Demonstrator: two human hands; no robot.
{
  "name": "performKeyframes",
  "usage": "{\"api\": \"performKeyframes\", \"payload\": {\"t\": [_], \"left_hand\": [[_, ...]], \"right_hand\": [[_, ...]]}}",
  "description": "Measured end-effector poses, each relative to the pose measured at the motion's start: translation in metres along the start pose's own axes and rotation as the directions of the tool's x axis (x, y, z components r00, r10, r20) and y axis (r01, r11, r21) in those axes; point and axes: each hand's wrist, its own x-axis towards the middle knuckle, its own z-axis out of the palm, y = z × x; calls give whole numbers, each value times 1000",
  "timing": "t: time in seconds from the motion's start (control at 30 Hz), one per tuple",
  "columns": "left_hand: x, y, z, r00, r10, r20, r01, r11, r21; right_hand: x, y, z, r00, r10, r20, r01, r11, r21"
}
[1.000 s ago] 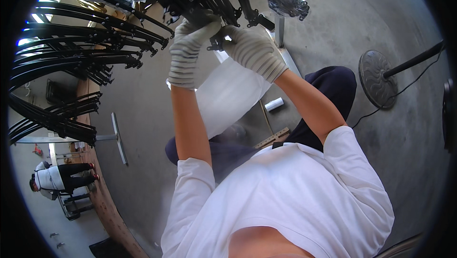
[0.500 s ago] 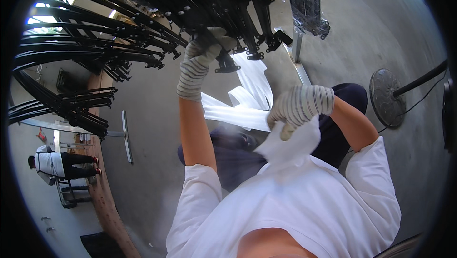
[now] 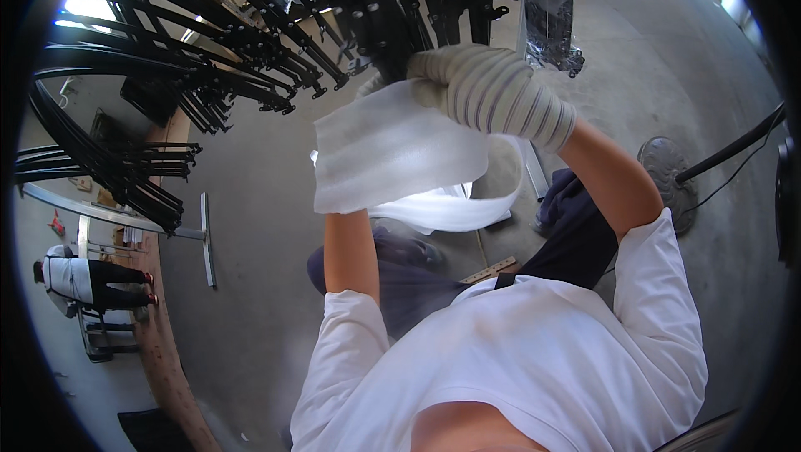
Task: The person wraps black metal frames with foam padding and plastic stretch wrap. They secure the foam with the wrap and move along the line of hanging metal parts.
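My right hand (image 3: 505,93), in a striped knit glove, pinches the upper edge of a white foam sheet (image 3: 396,147). It holds the sheet against the lower ends of a bunch of black metal bars (image 3: 375,22) with rivets. A long tail of the foam curls down and round behind the sheet. Behind the foam my left hand (image 3: 368,85) is raised to the same bars; only a bit of its glove shows, and its fingers are hidden.
More bundles of black bars (image 3: 158,68) hang at the left. A film-wrapped post (image 3: 551,26) stands beyond my right hand. At the right is a round patterned base (image 3: 670,181) with a black pole. A metal stand foot (image 3: 209,239) and another person (image 3: 83,281) are at the left.
My right hand has moved up and left, bringing the foam sheet from near my lap to the black bars. The sheet now covers most of my left hand, which stays up at the bars.
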Motion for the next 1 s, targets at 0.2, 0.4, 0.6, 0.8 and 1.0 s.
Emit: {"api": "performKeyframes", "payload": {"t": [0.2,0.4,0.6,0.8,1.0], "left_hand": [[-8,-37,-15,960,12,-280,-47,992,-119],[12,-40,-24,929,68,-364,-138,975,-171],[23,-6,-33,918,166,-361,-256,942,-219],[49,48,-11,945,274,-179,-322,872,-369],[71,94,24,937,323,134,-188,789,-585]], "right_hand": [[15,9,1,994,108,-22,-99,964,246],[13,10,-1,976,-7,-219,44,985,164],[22,5,-15,971,15,-239,8,996,94],[37,1,-21,939,51,-340,-31,997,65],[40,-3,-49,900,-13,-436,38,998,49]]}}
